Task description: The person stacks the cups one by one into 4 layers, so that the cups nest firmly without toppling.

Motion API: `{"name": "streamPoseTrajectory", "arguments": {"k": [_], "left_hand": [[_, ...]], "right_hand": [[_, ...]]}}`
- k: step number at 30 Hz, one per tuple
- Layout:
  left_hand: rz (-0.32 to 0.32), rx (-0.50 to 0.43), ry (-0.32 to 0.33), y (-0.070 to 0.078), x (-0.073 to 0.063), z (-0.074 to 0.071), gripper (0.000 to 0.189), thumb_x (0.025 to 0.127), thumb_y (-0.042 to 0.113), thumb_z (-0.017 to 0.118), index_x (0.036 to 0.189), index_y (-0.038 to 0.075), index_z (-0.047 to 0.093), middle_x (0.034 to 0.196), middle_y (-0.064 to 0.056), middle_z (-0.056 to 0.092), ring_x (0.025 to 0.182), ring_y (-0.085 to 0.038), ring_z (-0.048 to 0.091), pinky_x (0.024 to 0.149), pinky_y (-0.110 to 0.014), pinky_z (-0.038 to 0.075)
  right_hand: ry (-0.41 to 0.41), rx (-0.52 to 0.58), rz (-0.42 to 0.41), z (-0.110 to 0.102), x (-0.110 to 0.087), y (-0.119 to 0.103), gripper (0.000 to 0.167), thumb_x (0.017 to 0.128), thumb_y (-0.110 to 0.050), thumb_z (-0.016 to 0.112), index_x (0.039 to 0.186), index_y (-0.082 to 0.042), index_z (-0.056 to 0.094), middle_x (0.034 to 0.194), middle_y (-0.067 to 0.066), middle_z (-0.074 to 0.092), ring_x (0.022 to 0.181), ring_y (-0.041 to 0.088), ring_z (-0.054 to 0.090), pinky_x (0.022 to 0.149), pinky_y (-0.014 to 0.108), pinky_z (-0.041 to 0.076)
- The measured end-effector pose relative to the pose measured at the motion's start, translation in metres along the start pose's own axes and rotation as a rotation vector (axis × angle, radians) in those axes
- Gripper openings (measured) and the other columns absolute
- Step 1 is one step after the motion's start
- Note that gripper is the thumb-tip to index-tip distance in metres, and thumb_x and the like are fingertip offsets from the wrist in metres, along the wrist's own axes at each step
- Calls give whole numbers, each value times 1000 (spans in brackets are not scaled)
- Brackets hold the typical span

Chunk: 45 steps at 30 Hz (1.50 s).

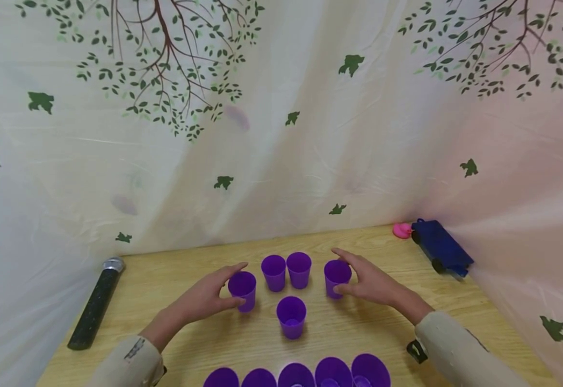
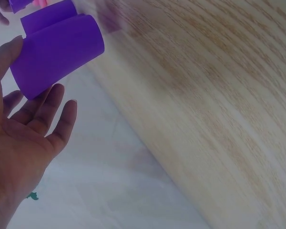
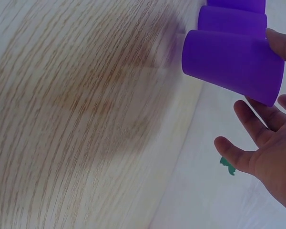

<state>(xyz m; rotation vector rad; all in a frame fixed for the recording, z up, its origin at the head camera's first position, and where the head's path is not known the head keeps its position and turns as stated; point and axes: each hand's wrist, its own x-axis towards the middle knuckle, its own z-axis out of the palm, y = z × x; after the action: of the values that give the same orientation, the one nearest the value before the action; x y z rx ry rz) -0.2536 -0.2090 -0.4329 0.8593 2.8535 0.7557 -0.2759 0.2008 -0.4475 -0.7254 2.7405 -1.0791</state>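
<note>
Toward the table's (image 1: 354, 333) far edge, the left hand (image 1: 206, 296) pinches one purple cup (image 1: 244, 293), the right hand (image 1: 372, 280) a second cup (image 1: 336, 279). A microphone (image 1: 96, 306) lies along the left edge.

A smooth, tapering purple cup (image 1: 245, 300) is mouth-up at left, a second purple cup (image 1: 336, 289) at right. Between them, two purple cups (image 1: 300, 277) stand side by side behind a lone purple cup (image 1: 291, 324); five purple cups (image 1: 296, 376) line up nearest.
</note>
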Motion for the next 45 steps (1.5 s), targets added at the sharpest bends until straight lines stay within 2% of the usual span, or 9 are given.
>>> {"name": "streamPoseTrajectory", "arguments": {"k": [17,32,45], "left_hand": [[-10,5,-12,-1,4,0,78,90,43,72,155,14,38,152,-11,50,137,-34,51,111,-53,43],[-63,-16,-18,-7,6,1,79,89,43,74,155,16,38,153,-10,48,140,-33,48,114,-53,40],[-72,-10,-25,-6,10,1,79,90,42,74,155,16,38,154,-10,48,140,-33,48,114,-53,40]], "right_hand": [[-10,8,18,0,3,1,88,86,-37,78,157,-12,31,156,19,42,140,41,44,114,62,35],[-15,15,15,0,7,6,89,86,-38,78,157,-12,32,155,20,43,140,40,44,114,62,36],[-6,5,19,-2,8,8,88,86,-35,78,156,-11,32,155,20,43,141,41,43,115,62,35]]}}
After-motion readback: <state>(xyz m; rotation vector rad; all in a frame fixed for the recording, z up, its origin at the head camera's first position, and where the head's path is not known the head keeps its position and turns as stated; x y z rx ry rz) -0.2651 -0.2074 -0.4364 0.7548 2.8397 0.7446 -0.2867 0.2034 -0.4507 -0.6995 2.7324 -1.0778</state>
